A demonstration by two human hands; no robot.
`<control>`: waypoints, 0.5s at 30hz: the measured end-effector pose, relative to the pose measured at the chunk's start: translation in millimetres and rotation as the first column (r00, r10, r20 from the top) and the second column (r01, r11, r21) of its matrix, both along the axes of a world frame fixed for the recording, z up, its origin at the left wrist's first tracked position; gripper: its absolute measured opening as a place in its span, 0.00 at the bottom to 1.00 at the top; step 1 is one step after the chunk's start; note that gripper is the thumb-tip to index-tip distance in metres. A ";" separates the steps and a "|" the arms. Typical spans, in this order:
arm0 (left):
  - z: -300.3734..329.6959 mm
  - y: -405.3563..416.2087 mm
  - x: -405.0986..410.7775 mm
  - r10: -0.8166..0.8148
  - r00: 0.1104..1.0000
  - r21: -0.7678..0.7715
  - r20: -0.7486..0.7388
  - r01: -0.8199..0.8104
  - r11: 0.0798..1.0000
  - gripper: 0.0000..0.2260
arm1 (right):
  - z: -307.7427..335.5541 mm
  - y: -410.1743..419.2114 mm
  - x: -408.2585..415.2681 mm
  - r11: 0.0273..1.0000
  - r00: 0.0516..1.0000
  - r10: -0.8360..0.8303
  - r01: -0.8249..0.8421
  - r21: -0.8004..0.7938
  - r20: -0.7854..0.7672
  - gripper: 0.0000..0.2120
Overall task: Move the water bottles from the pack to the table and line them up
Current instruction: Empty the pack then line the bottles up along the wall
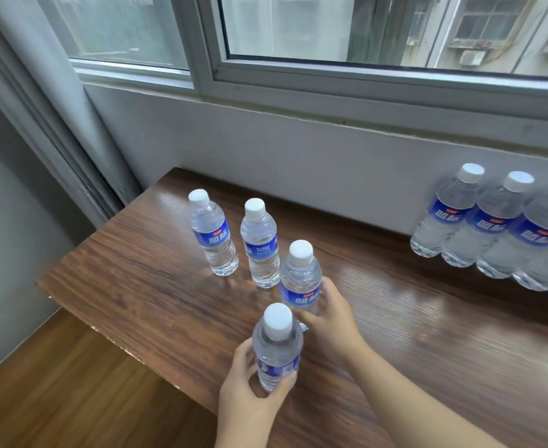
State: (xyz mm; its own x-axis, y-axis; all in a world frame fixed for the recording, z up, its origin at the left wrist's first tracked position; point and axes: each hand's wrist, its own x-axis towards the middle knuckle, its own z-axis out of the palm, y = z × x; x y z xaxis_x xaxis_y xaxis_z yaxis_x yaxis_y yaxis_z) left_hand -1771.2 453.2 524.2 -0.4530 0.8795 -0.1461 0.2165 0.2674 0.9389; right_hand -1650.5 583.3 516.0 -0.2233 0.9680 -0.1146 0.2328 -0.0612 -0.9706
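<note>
- Your left hand (pixel 250 388) reaches in from the lower edge, fingers (pixel 282 384) curled around what it holds, thumb on the near side.
- Your right hand (pixel 329 323) extends forward on a bare forearm, fingers wrapped likewise.

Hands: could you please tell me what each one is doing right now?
Left hand: closed around the nearest water bottle.
Right hand: gripping the third water bottle.

Table (pixel 156 279): below the window (pixel 330 27), against the wall.
Pack (pixel 499 234): on the table's far right.
Four bottles: standing in a line, far bottle (pixel 212 234), second bottle (pixel 260 244), third bottle (pixel 300 279), nearest bottle (pixel 277 347) by the front edge.
</note>
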 end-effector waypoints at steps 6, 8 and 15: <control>0.1 37.2 -7.5 -0.094 0.996 0.028 -0.005 0.094 0.995 0.30 | 0.3 16.6 10.3 0.984 0.983 -0.177 0.178 0.014 -0.036 0.25; 1.9 55.9 -6.6 -0.122 0.992 0.040 0.013 0.121 0.992 0.30 | 4.3 26.3 21.4 0.970 0.969 -0.243 0.244 0.010 -0.055 0.25; 10.7 134.7 15.8 -0.223 0.968 0.150 0.117 0.205 0.967 0.27 | 20.9 65.1 66.6 0.886 0.886 -0.460 0.462 0.036 -0.058 0.23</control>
State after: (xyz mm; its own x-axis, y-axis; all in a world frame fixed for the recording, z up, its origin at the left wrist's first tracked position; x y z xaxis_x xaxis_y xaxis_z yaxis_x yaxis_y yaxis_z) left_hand -1755.4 587.8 534.9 -0.2365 0.9695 -0.0643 0.1266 0.0964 0.9873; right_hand -1583.9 648.4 536.9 0.2455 0.9671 -0.0663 0.1445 -0.1041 -0.9840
